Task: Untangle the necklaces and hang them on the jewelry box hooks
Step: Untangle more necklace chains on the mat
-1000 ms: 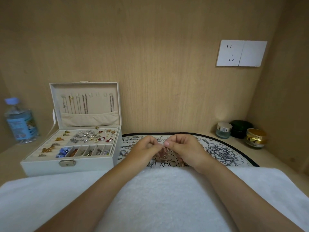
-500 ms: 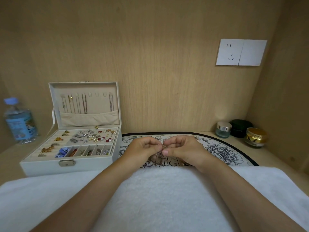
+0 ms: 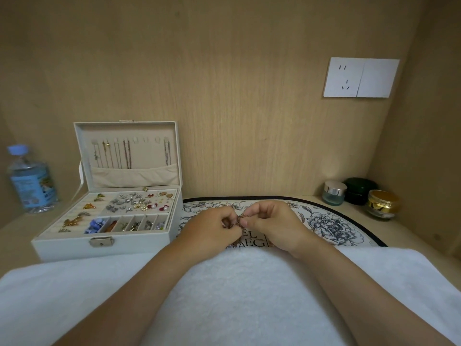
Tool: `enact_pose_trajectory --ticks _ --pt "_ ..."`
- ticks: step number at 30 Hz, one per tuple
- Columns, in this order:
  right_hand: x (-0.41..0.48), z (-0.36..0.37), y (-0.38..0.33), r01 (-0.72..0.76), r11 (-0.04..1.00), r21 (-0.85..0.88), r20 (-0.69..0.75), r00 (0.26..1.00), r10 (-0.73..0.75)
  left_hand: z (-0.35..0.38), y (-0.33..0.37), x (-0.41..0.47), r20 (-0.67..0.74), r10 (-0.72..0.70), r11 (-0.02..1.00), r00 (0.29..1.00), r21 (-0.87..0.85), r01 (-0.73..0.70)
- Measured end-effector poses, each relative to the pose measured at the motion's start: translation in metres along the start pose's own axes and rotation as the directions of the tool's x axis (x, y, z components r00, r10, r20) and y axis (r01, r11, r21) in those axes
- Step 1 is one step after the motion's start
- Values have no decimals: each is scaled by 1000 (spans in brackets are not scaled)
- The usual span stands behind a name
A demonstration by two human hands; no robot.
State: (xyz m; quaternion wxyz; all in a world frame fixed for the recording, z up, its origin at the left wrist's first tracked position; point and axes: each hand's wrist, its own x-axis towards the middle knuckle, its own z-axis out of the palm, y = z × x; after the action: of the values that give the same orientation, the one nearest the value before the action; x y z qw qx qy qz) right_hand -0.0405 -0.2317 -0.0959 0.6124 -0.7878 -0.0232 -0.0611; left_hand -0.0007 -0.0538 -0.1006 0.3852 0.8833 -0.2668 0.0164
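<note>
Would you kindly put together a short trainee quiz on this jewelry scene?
1. True or false: necklaces already hang inside the open lid of the jewelry box.
2. The left hand and right hand both pinch: A a chain; B a ring; C a cap.
3. How many jars stand on the right?
Key: 1 true; 2 A; 3 three.

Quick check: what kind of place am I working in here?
Likely a home vanity nook: open jewelry box, three cosmetic jars in the corner, floral mat on a wood-panelled counter.
</note>
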Motion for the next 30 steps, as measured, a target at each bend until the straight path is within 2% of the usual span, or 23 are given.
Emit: enact_pose_trajectory --ticks 4,8,9,12,16,18,20,21,23,26,28,30 --pt "3 -2 1 21 969 -246 -24 999 -28 0 0 3 -124 -35 988 992 -152 16" --pt "6 -8 4 -46 893 -448 -97 995 2 5 -2 2 -14 -24 985 1000 -169 22" --pt "6 -11 4 -47 896 -443 -100 995 2 6 -4 3 19 -13 990 1000 -138 16" --pt "6 -13 3 -4 959 -283 -153 987 -41 3 -9 5 66 0 999 998 -39 3" --pt "8 -2 3 113 962 -247 -275 944 -182 -1 -4 3 -32 27 999 999 43 -26" --pt "8 -4 2 108 941 -321 -267 943 -200 -3 -3 3 -103 12 999 995 -42 -16" --pt "6 -10 2 28 853 -520 -193 970 -150 -7 -4 4 -212 -8 992 977 -128 -20" --pt "5 -12 3 2 826 -564 -158 981 -110 -9 -4 4 -238 -16 986 971 -164 -24" --pt "5 -11 4 -37 843 -537 -126 991 -37 -10 -1 3 -210 -47 965 977 -260 -10" --pt "4 -9 -2 -116 960 -255 -165 983 75 -4 8 6 -100 -212 845 972 -518 131" --pt "3 -11 -7 -147 989 -30 -150 979 141 -3 11 9 9 -293 681 956 -700 216" --pt "1 -13 -8 -137 990 37 -144 980 141 -2 9 9 99 -235 472 967 -858 203"
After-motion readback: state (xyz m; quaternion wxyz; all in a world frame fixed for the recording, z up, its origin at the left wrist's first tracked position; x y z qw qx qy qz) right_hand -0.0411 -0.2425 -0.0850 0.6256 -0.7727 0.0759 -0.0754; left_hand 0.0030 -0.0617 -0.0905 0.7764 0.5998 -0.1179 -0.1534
